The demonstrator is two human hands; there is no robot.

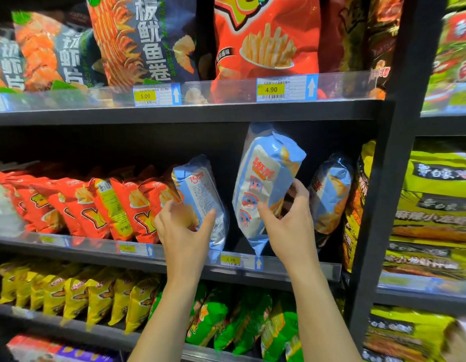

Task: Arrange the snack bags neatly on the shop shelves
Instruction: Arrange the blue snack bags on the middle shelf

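On the middle shelf (292,273) my left hand (183,227) grips the lower part of a light blue snack bag (200,194) that leans against a row of red bags (101,205). My right hand (289,220) grips a second light blue bag (263,186), held upright and tilted, with its bottom corner near the shelf's front rail. A third light blue bag (331,192) stands behind it to the right, untouched. A dark gap lies between the first two blue bags.
The upper shelf holds large red fries bags (266,40) and dark squid-roll bags (145,40), with price tags (271,89) on its rail. Below are yellow bags (77,293) and green bags (226,322). A black upright post (378,205) separates a right bay of yellow-green packs (435,205).
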